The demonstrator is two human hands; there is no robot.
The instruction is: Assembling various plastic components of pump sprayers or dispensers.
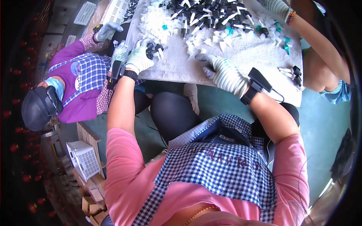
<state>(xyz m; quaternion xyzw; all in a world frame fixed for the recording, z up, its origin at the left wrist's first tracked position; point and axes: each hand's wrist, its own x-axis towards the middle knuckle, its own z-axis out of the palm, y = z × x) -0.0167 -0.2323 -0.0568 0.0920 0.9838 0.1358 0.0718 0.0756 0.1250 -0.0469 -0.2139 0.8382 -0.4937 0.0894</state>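
Observation:
My left hand (138, 57), in a white knit glove, is closed around a small black and white plastic pump part (154, 48) at the near left edge of the cloth-covered table (177, 67). My right hand (223, 73), gloved the same way, rests on the cloth with fingers curled near a small white part (223, 46); whether it grips anything is unclear. A pile of black and white pump parts (211, 15) lies further up the table. Both wrists carry black strapped devices.
A person in a purple top and checked apron (81, 81) sits at the left, gloved hands at the table corner. Another person's arm (320, 41) reaches in at the right. White plastic pieces (156, 22) are heaped at the left. A white basket (83, 158) stands on the floor.

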